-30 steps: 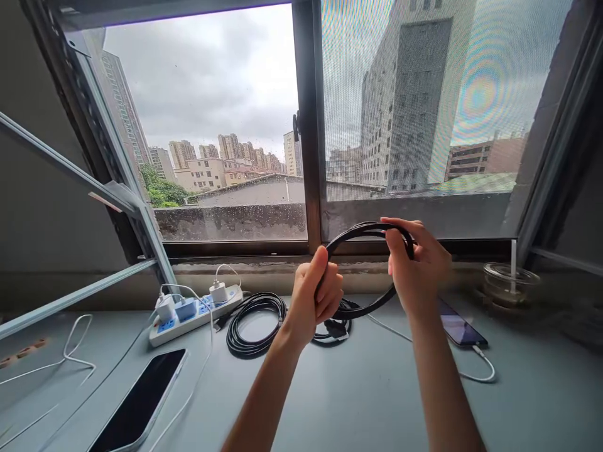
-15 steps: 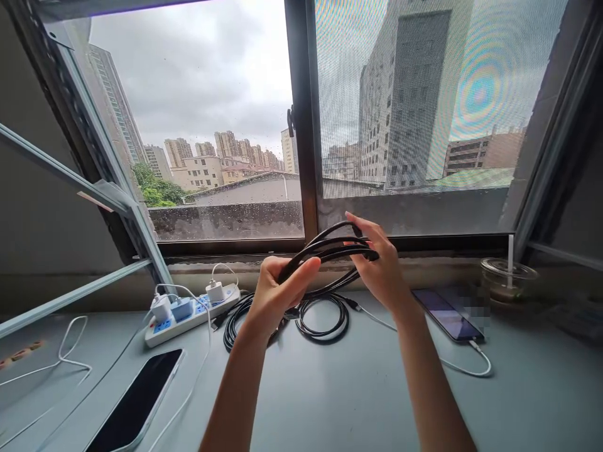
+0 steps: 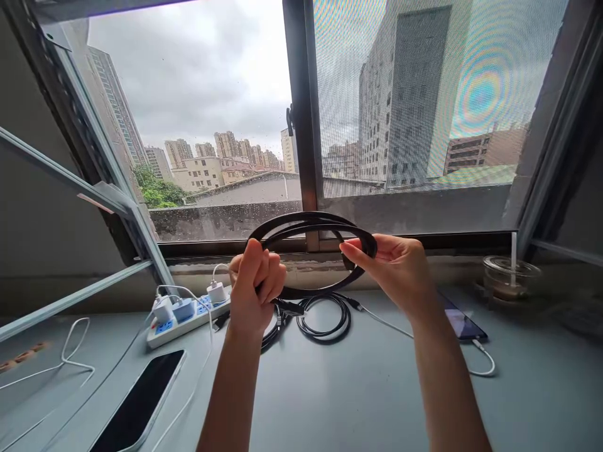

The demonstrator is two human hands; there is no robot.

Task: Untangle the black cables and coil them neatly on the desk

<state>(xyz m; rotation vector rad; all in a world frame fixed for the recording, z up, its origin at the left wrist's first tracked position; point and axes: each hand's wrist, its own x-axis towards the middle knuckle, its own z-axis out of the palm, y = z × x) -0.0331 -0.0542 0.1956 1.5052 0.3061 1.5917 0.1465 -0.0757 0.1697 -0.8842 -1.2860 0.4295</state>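
I hold a coiled black cable [image 3: 311, 223] up in front of the window, its loops lying nearly flat. My left hand [image 3: 254, 292] is closed round the coil's left side. My right hand [image 3: 393, 267] pinches the right side between thumb and fingers. Below the coil, more black cable coils [image 3: 325, 317] lie on the grey sill surface [image 3: 339, 402], one partly hidden behind my left hand.
A white power strip [image 3: 186, 312] with plugged chargers lies at the left. A black phone [image 3: 139, 402] rests at the front left, another phone [image 3: 464, 325] on a white cable at the right. A clear cup [image 3: 511, 279] stands far right. White cables trail left.
The coil has turned from tilted loops to a nearly flat ring and shifted left. My left hand closed tighter round it; my right hand turned palm up.
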